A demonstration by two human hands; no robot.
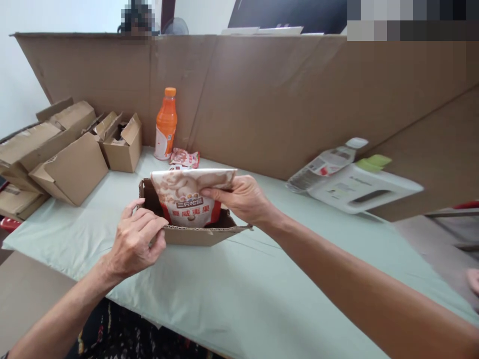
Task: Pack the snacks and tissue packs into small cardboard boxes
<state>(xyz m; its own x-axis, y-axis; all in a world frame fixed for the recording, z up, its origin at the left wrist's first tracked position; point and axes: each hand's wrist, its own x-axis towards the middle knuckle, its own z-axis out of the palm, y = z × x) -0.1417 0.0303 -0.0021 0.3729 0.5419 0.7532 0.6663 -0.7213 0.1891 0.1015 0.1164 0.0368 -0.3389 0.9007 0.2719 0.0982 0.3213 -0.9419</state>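
A small cardboard box (198, 236) with its top open stands on the table in front of me. My left hand (140, 237) grips the box's near left wall, fingers curled over its edge. In my right hand (245, 197) is the upper right part of a snack bag (187, 192), pinched with the thumb on its front. The bag is white, brown and red with printed characters. It stands upright with its lower part inside the box, where the bottom is hidden. Its top edge rises above the box walls.
Several cardboard boxes (71, 164) are piled at the left. An orange drink bottle (166, 124) and a small red-and-white packet (185, 158) stand behind the box. To the right, a clear bottle (325, 167) and a white jug (362, 187) lean together. A tall cardboard panel (254, 99) borders the table's back.
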